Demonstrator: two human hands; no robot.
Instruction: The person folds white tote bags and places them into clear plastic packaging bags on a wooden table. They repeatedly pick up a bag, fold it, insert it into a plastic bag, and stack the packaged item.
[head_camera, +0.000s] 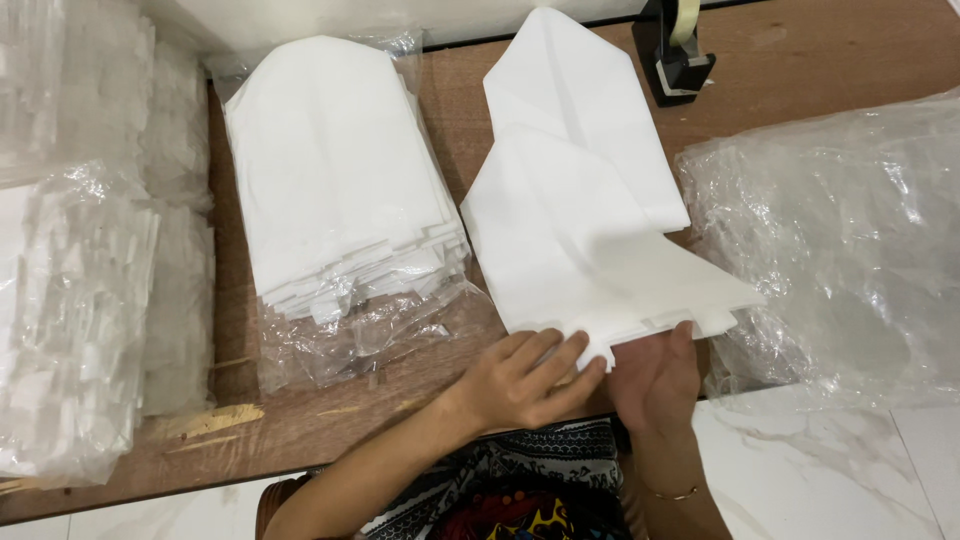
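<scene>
A loose batch of white non-woven sheets (580, 220) lies fanned across the brown wooden table (800, 70) in front of me. My left hand (525, 380) rests on the near corner of this batch, fingers spread and pinching its lower edge. My right hand (655, 375) is palm up under the same edge, its fingers lifting the bottom layers. To the left sits a thick stack of the same white sheets (330, 170) on an open clear plastic bag (350, 345).
Crumpled clear plastic bags (850, 230) are piled at the right. Packs of bagged white pieces (80, 280) are stacked at the left edge. A black tape dispenser (680, 50) stands at the back. White marble floor shows below the table edge.
</scene>
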